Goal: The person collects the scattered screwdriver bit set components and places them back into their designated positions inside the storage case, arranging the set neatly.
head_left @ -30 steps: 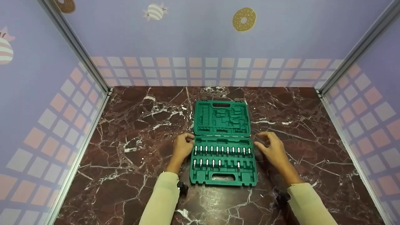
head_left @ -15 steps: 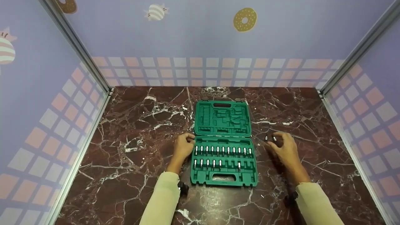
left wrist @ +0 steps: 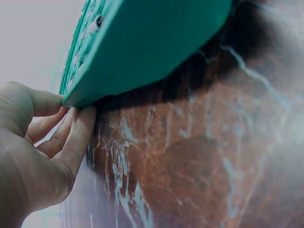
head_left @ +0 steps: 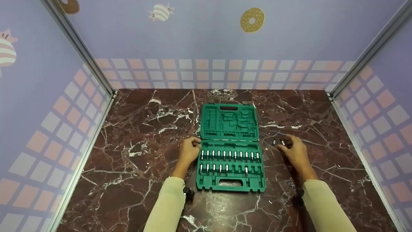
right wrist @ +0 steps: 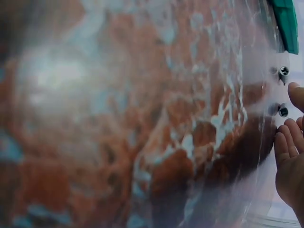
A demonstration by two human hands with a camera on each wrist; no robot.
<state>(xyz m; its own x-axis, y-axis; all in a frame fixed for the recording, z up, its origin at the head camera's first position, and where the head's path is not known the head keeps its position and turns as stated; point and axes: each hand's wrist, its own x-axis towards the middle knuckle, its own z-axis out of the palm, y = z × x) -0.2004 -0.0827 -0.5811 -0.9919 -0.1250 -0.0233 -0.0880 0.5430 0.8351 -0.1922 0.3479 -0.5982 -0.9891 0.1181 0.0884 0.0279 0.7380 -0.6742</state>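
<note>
A green plastic socket case (head_left: 254, 185) lies opened flat in the head view, its lid folded back. Two rows of silver bit sockets (head_left: 224, 156) stand in its near half; several slots at the right of the near row hold none. My left hand (head_left: 189, 150) holds the case's left edge, thumb on the rim and fingers against the side in the left wrist view. Right of the case lie two loose bit sockets, one (head_left: 274, 142) on its own. My right hand (head_left: 296, 153) has thumb and fingers apart around the other bit socket (right wrist: 283, 110); contact is unclear.
The dark red marbled tabletop (head_left: 145, 180) spreads around the case. Patterned panels enclose it at the back (head_left: 206, 38) and both sides, with metal rails (head_left: 334, 96) at the corners.
My right hand has moved right from beside the case to the loose bit sockets, uncovering them, and its fingers have drawn in around the right one. The left hand stays on the case.
</note>
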